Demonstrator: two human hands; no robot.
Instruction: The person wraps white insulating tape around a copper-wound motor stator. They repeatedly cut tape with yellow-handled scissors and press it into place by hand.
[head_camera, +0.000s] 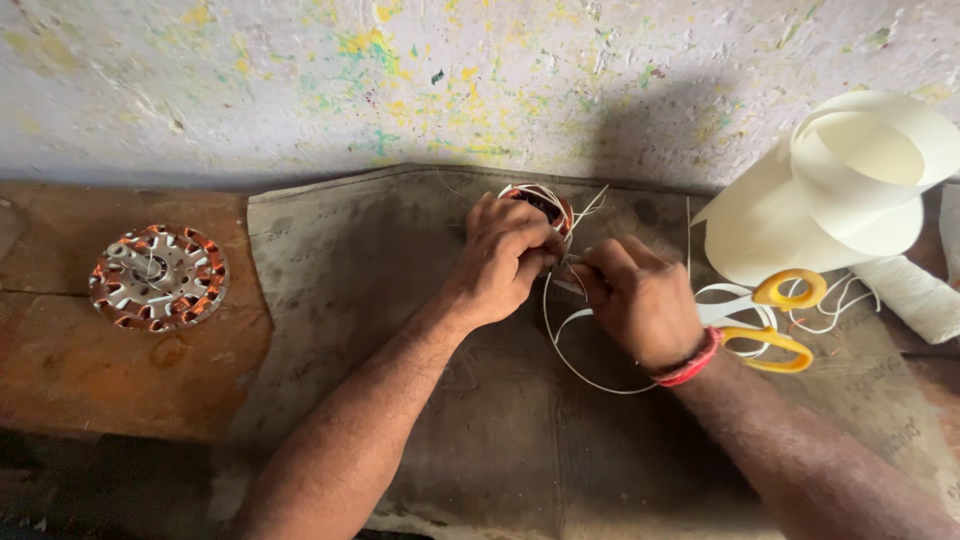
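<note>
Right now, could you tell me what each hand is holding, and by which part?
The left hand grips the wound stator by its near rim; the right hand pinches the white cord near the stator.

Scissors (775, 320) and paper roll (850, 180) crowd right side.

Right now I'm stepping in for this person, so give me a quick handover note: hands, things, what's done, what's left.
Left hand: clamped over the wound coil on the grey mat.
Right hand: pinching the white cord beside the coil; the cord loops loosely on the mat.
Yellow-handled scissors and a roll of white paper lie to the right.
A second stator sits apart on the wooden bench, left.
Done: some cord shows around the coil. Left: cord not yet pulled tight.
</note>
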